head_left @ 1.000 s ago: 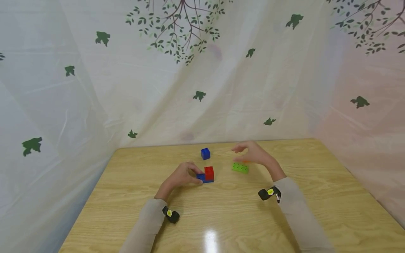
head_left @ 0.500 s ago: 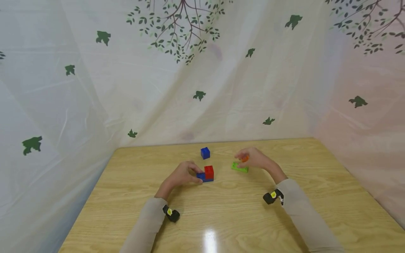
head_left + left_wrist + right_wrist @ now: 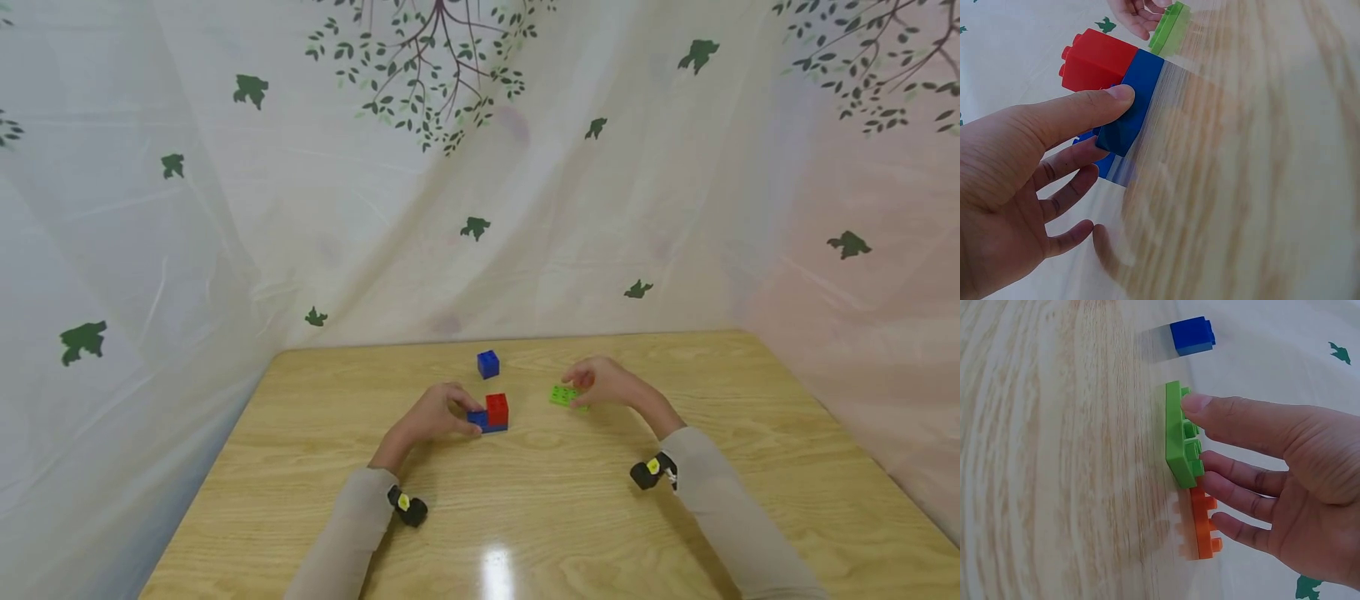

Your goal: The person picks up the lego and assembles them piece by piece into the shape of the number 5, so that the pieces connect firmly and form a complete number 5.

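Observation:
My left hand (image 3: 435, 414) pinches a flat blue toy building brick (image 3: 1138, 103) between thumb and fingers. A red square brick (image 3: 1100, 60) stands on that brick's right end. My right hand (image 3: 611, 381) hovers over a flat green brick (image 3: 1179, 440) lying on the table. Its thumb is at the studs, though I cannot tell whether it touches them; the other fingers curve loosely behind the brick. An orange brick (image 3: 1202, 525) lies past the green one in the right wrist view, hidden by my hand in the head view.
Behind the red brick a blue cube brick (image 3: 488, 364) rests on the wooden table (image 3: 480, 500). A pale curtain (image 3: 375, 250) printed with leaves hangs along the table's back and sides. Each sleeve cuff carries a small black camera (image 3: 648, 472).
My right hand has come down to the green brick, shifting slightly toward me, and now covers the orange brick from the head camera. My left hand keeps its hold on the blue brick.

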`<state>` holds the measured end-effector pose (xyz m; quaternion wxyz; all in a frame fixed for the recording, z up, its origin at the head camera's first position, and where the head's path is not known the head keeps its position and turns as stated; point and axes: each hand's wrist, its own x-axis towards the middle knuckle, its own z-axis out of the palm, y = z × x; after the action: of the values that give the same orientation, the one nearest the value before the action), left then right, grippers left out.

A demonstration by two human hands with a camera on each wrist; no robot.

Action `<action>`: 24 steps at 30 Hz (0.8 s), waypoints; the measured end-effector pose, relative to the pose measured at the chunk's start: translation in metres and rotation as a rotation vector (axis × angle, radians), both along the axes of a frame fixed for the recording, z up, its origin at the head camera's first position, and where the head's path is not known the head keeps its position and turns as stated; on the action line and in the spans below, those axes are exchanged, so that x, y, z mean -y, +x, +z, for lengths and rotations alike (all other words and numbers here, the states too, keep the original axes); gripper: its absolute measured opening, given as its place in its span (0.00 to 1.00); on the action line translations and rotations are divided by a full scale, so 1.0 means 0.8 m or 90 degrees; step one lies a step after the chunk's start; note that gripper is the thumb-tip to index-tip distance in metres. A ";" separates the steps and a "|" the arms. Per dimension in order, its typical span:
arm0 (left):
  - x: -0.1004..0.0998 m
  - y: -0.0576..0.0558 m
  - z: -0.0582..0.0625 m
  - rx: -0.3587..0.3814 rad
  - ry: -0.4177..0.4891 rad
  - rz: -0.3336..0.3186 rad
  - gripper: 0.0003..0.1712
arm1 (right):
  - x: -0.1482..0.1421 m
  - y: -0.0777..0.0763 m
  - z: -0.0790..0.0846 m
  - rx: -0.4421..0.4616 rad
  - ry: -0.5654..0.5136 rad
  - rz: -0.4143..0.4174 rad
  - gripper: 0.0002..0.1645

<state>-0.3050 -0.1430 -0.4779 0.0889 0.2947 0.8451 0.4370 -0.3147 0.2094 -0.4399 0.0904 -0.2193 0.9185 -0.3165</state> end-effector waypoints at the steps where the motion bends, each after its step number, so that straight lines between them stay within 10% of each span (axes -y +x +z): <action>1: 0.000 0.000 0.001 0.000 -0.001 0.001 0.17 | 0.000 -0.001 -0.001 -0.001 -0.004 0.002 0.25; 24: 0.002 -0.001 -0.001 0.016 -0.006 0.004 0.17 | 0.012 -0.003 -0.009 0.029 0.004 -0.008 0.24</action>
<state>-0.3062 -0.1443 -0.4784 0.0998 0.2861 0.8467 0.4373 -0.3168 0.1998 -0.4469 0.1099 -0.2062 0.9184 -0.3194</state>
